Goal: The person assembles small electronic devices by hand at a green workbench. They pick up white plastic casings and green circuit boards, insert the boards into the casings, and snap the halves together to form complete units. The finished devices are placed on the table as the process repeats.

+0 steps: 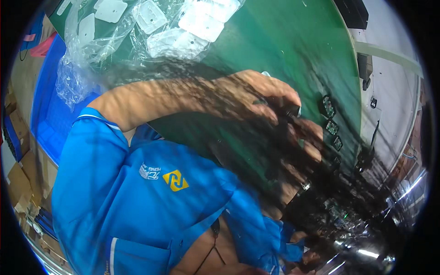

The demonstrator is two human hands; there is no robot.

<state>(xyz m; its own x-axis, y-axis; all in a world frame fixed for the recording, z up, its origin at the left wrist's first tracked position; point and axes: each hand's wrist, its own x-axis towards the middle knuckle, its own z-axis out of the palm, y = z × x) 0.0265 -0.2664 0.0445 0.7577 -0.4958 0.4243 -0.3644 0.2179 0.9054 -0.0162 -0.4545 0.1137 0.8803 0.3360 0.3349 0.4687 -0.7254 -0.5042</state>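
My left hand (263, 94) reaches across from the left, bare below a blue sleeve, its thumb and fingers closed around a small dark part (292, 111) with a pale edge. Close beside it, my right hand (308, 142) is curled, its fingers bent toward the same part. Strands of dark hair fall over both hands, so what the right fingers grip is hidden. Just right of the hands, several small circuit boards (331, 127) lie in a row on the green table (284, 32).
White plastic plates (201, 20) lie in and around clear plastic bags (112, 43) at the far left of the table. A blue bin (48, 123) stands at the left. Black objects (353, 13) sit at the far right. Another person (298, 247) shows at the lower right.
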